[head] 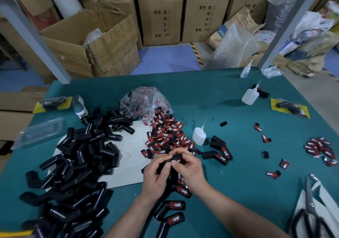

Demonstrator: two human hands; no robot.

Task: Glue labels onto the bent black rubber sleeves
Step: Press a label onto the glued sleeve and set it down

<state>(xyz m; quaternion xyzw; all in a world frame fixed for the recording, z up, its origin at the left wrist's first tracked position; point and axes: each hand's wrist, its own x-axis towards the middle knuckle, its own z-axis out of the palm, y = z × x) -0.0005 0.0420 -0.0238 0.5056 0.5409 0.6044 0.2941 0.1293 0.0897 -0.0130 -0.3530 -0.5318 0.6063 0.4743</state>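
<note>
Head view: left hand (156, 176) and right hand (191, 170) both grip one bent black sleeve (176, 157); the spilled labels (165, 135) read "TAPER", and a clear plastic bag (145, 100) holds more.

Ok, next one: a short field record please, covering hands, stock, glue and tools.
hands: left hand and right hand both grip one sleeve, above the mat
label: red shows under the right thumb; seating unclear
blank sleeves: pile at left
labels: heap at centre, spilling from bag
finished: labelled sleeves near the wrists and right of the heap
glue: bottle beside heap; two more farther back right
tools: scissors at right edge
</note>
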